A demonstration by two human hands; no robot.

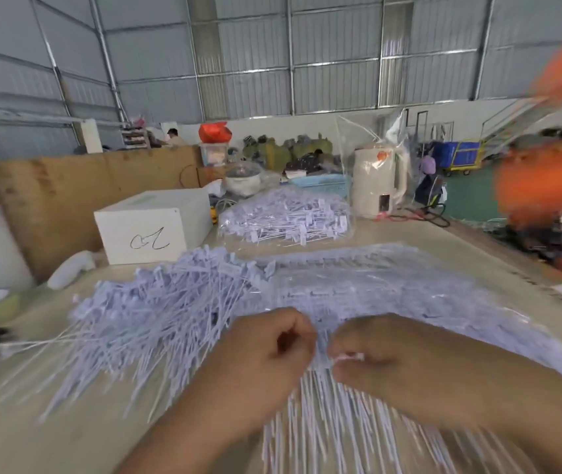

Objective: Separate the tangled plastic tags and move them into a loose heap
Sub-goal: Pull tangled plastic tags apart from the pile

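— Where are the tags she is working on?

— Take the white box as the mark. The loose heap lies on the table just in front of the box, towards us. The tangled bunch spreads to the right of that heap, well right of the box and nearer the person, its tails hanging off the near edge.

— And the hands?

— Both sit at the near side of the bunch, close together. The left hand is curled tight, fingers folded in; it seems to pinch a few strands, though the blur hides exactly what. The right hand is curled too, thumb and fingers nipping a small white clump of tag ends.

— So how should the pull go?

— My judgement: keep each pinch small, draw the hands apart sideways rather than upward, and let the flat heads slip past one another. A big fistful would likely drag the whole bunch toward the edge (those tails already hang over it). Once free, the strands want carrying left, toward the heap before the box, and dropping loosely.

— Anything else near?

— A clear bag of tags just right of the box, farther back.
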